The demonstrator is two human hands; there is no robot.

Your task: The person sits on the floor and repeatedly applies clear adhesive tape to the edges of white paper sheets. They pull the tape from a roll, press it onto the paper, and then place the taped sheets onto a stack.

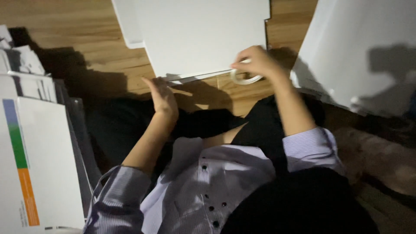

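Right hand: the right hand (256,60) is up at the near edge of the white box (203,34), fingers clenched round a roll of clear tape (245,79) — the ring hangs just below the knuckles.
Tape strip: a thin strip (200,77) shows along the box's lower edge, running from the roll towards the other hand; it looks drawn out across that edge, though the dim light makes it hard to tell how much of it is stuck down.
Left hand: the left hand (162,96) sits at the strip's far end, by the box's lower left corner, fingers loose and grasping nothing — fingertips at or just touching the edge.
Progress: judging from this view, the strip reaches most of the way across the near edge but is not yet cut from the roll (the pressing-down and the cut look like what is left).
Box contents: the box shows only a flat white face; what is in it, if anything, is hidden.
Second panel: another large white panel (359,47) leans at the right, well apart from the hands.
Left side: a stack of white printed cartons (39,164), one with a coloured stripe, lies at the left edge on the wooden floor (86,39).
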